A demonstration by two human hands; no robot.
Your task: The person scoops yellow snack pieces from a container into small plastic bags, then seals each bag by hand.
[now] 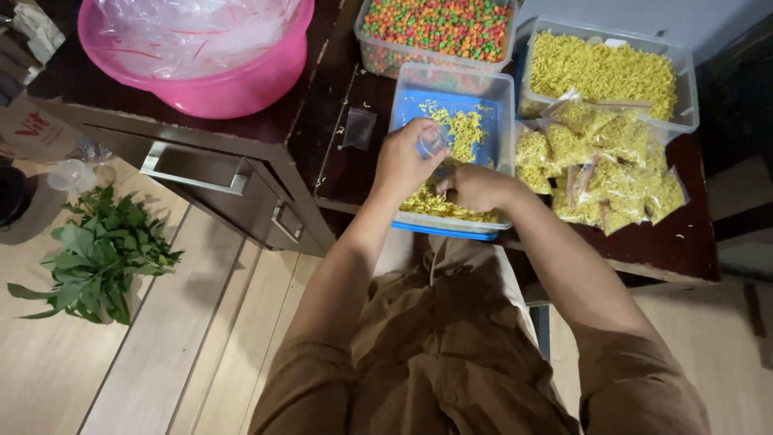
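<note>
A clear plastic box [504,105] with a blue bottom stands on the dark table in front of me, partly filled with yellow noodle-like snack [460,129]. My left hand [405,161] is over the box, shut on a small clear plastic bag [432,143]. My right hand [475,188] is curled down in the yellow snack at the box's near end; what its fingers hold is hidden.
Several filled small bags [600,165] lie right of the box. Behind are a tub of yellow snack [604,68] and a tub of multicoloured pieces [439,28]. A pink basin [201,76] with plastic sits on a drawer cabinet [193,165]. Green leaves [101,254] lie on the floor.
</note>
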